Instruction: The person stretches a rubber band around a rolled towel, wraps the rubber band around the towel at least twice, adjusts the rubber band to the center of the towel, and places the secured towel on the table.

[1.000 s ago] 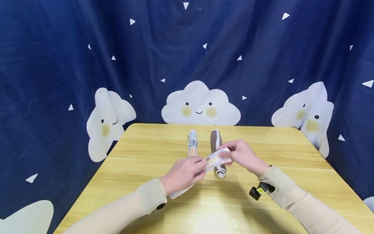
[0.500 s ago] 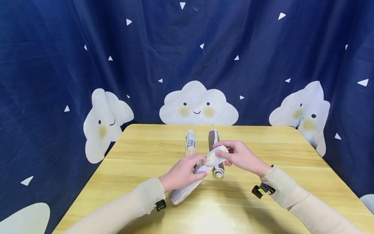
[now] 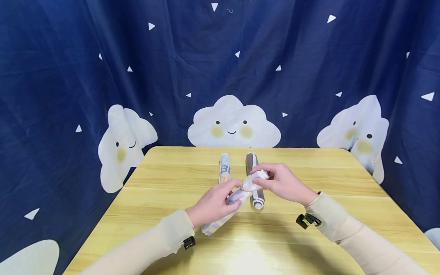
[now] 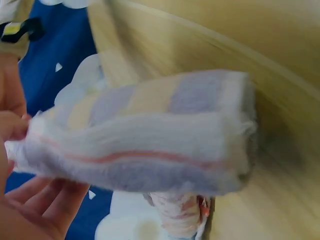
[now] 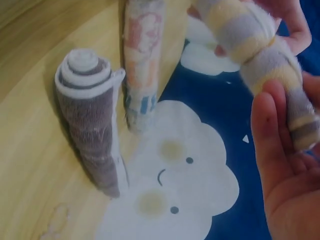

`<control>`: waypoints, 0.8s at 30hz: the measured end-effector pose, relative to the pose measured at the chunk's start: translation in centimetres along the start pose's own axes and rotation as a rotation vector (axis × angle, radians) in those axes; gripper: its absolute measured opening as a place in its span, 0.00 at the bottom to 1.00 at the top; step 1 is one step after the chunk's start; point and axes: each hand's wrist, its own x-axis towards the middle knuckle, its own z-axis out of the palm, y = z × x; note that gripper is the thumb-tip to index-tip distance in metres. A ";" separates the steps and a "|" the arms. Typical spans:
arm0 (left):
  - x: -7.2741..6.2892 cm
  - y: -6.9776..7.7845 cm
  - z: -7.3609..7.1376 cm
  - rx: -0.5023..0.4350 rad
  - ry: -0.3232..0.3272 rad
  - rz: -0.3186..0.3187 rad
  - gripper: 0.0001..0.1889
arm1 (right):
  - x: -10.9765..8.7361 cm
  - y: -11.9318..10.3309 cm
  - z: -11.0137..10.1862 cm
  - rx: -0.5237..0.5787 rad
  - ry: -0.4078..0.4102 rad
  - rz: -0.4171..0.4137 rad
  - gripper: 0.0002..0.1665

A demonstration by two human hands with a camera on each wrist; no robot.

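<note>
Both hands hold a rolled towel [image 4: 145, 135] with lavender and yellow stripes, raised at a slant over the table. My left hand [image 3: 214, 202] grips it near the middle, thumb below and fingers above. Around the far end, my right hand [image 3: 284, 184] has its fingers and thumb curled. In the right wrist view, a thin orange-brown band [image 5: 260, 56] squeezes the roll into a narrow waist between the hands. The left wrist view shows the roll's loose end, white with a red line along its edge.
On the wooden table [image 3: 178, 172] lie two more rolled towels, side by side behind the hands. One is brown-grey with white edging [image 5: 87, 110]; the other is a pale printed roll [image 5: 144, 55]. A dark blue curtain [image 3: 165, 68] with smiling clouds hangs behind the table.
The striped towel has turned about its length, so stripes now face up where a paler side did. The left hand's fingers opened a little around it; the right hand stays at its end.
</note>
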 end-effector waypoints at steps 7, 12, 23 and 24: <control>-0.1 0.2 1.2 0.262 0.158 0.197 0.25 | 0.5 -0.5 0.4 0.043 0.061 0.130 0.10; 0.1 0.8 1.4 0.329 0.102 0.136 0.24 | 0.7 -0.1 0.8 0.017 0.106 0.175 0.09; 0.9 1.3 2.0 0.407 0.009 0.058 0.15 | 0.9 0.0 2.2 -0.023 0.127 0.230 0.09; 0.9 1.3 2.2 0.405 0.009 0.052 0.14 | 0.9 -0.1 2.3 -0.018 0.133 0.235 0.09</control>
